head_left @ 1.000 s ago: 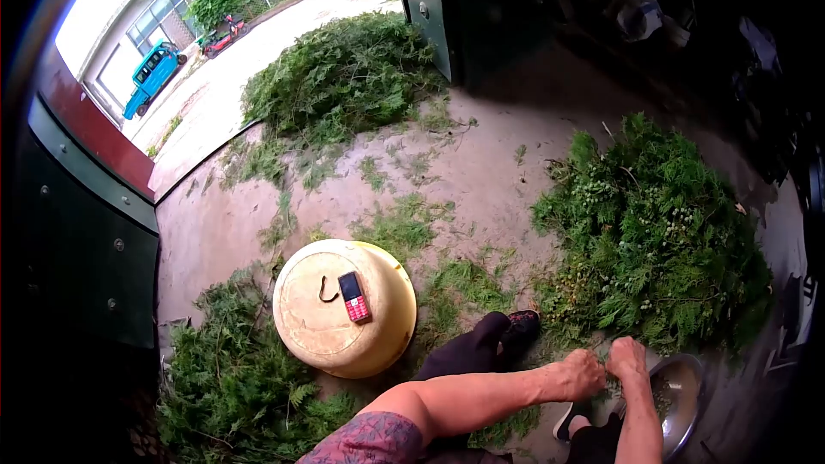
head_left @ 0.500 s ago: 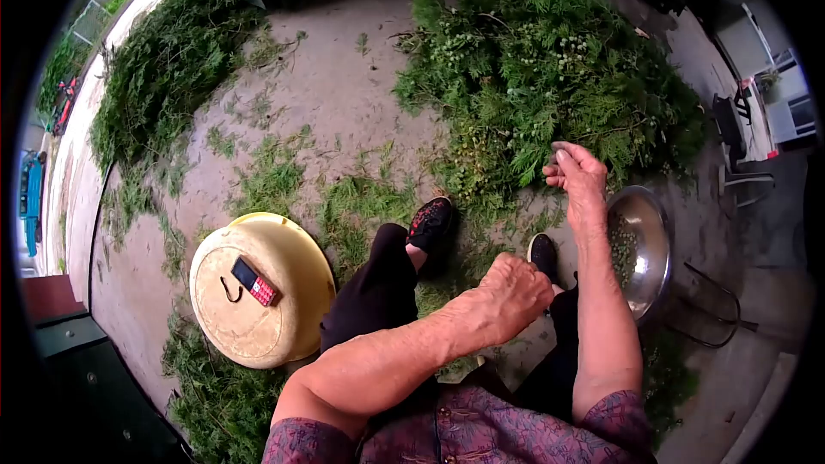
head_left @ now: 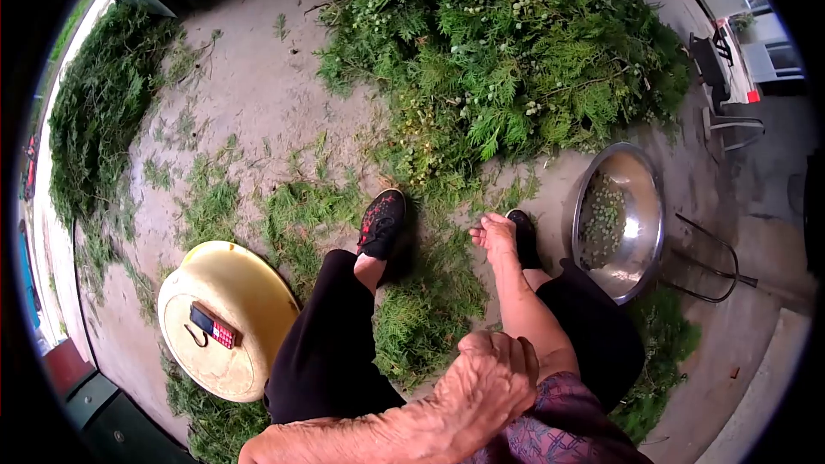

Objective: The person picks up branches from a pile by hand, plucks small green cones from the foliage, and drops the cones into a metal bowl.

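Observation:
My left hand is closed, its knuckles up, against my right forearm near the elbow. Its fingertips are hidden, so what they grip, if anything, cannot be seen. My right hand hangs in front of my right shoe, fingers loosely bent and apart, with nothing visible in it. Beyond it lies a big heap of green conifer branches bearing pale round cones. On my right stands a shiny metal basin, with several small green cones inside.
An upturned yellow basin on my left carries a red keypad phone and a dark curved piece. Another branch pile lies far left. Loose sprigs litter the floor between my feet. A metal-framed stand is beyond the metal basin.
My right hand has drawn back from the branch heap and lowered towards my right foot. My left hand has come nearer my body, against the right forearm. The view has shifted.

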`<state>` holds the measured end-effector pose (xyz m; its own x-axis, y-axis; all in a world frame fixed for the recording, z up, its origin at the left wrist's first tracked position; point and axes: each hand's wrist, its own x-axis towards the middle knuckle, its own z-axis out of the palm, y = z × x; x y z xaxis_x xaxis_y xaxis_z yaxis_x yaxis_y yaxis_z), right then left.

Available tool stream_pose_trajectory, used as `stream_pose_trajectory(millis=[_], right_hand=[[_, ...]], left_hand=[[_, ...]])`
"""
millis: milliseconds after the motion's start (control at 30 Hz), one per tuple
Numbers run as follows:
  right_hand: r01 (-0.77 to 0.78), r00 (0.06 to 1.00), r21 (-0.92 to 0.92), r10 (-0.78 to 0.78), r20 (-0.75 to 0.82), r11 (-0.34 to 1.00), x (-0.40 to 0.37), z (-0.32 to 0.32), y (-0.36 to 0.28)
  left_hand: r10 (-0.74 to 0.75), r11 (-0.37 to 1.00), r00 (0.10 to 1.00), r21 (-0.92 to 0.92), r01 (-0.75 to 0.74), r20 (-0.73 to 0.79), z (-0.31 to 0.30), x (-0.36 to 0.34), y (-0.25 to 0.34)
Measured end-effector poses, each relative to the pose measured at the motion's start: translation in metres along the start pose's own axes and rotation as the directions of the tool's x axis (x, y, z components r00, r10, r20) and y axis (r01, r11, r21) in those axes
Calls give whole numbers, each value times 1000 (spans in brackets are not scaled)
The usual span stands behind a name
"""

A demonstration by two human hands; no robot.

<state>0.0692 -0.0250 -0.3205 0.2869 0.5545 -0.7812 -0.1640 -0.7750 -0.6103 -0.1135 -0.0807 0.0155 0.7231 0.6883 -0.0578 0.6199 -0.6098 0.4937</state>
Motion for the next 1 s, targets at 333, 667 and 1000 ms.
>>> stream_pose_trajectory(millis=[333,667,1000], right_hand=[[256,930,3,-247,272,967,37,80,-62],[567,784,-775,-471,405,278,55,165,-46],[466,885,-627,-314,344,624,92,151,-50]], left_hand=[[-90,996,996,-21,90,10,-14,1,-12],[-73,997,982,23,71,174,-23,2,-28],[-98,995,988,11,98,119,-21,2,-26]])
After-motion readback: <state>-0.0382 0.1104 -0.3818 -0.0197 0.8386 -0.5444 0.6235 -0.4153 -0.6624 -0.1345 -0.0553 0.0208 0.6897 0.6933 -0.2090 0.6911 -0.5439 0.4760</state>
